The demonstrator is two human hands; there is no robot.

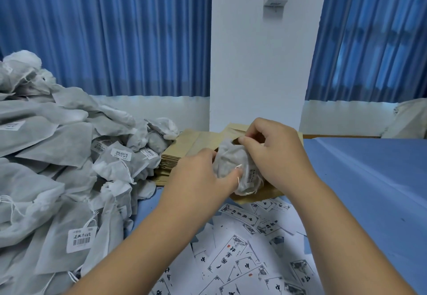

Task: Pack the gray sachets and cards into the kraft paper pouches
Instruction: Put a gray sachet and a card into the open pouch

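Right now, watching remotely, I see the left hand (pixel 203 175) gripping a gray sachet (pixel 231 160), its fingers and thumb curled round the bulk. The right hand (pixel 275 153) pinches the upper lip of a kraft pouch (pixel 234 130). The sachet's top sits at that mouth, and the rest lies outside on the pouch. A pouch stack (pixel 175 156) lies just left, touching the big heap (pixel 57 156) of sachets. Cards (pixel 242 255) are scattered on the blue table (pixel 369 179) below the hands.
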